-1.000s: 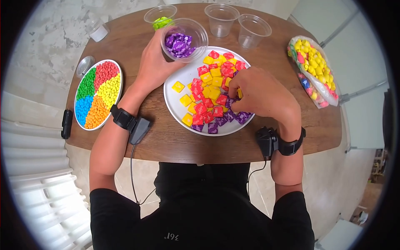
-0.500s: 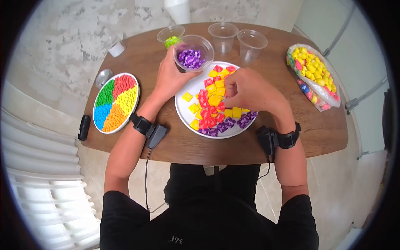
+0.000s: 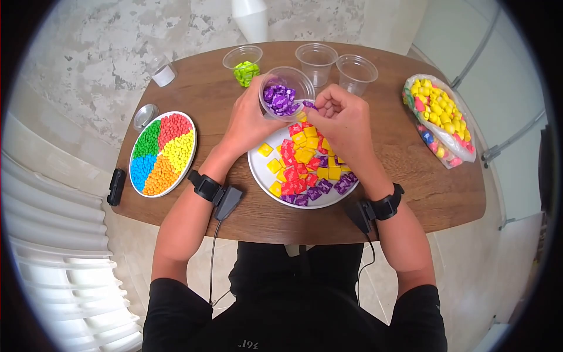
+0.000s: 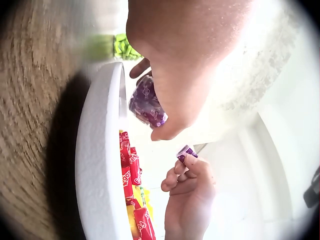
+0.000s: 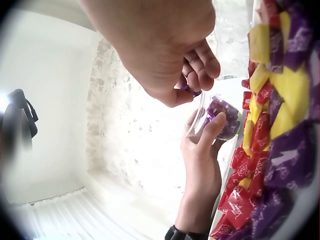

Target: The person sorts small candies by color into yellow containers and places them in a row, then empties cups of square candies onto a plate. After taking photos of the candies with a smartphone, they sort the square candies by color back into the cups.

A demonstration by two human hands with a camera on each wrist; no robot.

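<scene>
My left hand (image 3: 249, 123) grips a clear plastic cup (image 3: 311, 89) tilted above the far edge of a white plate (image 3: 260, 169). Purple wrapped candies (image 3: 279, 101) lie inside the cup. At the cup's near right rim, my right hand (image 3: 347, 123) pinches one purple wrapped candy (image 4: 186, 152) between thumb and forefinger, its other fingers curled. Red candies (image 3: 292, 174), yellow candies (image 3: 305, 155) and several purple ones (image 3: 343, 185) are spread over the plate below. The right wrist view shows the pinched candy just outside the cup's mouth.
Behind the left hand stands a cup of green candies (image 3: 246, 74); two more clear cups (image 3: 316, 58) are at the back. A plate of colour-sorted small candies (image 3: 163, 154) lies left, near a round lid (image 3: 145, 117) and small jar (image 3: 163, 73). A bag of yellow and pink pieces (image 3: 443, 117) lies right.
My right hand has lifted from the plate's right side and moved up and left to the cup with a purple candy. The left hand still holds the cup. The head view has shifted.
</scene>
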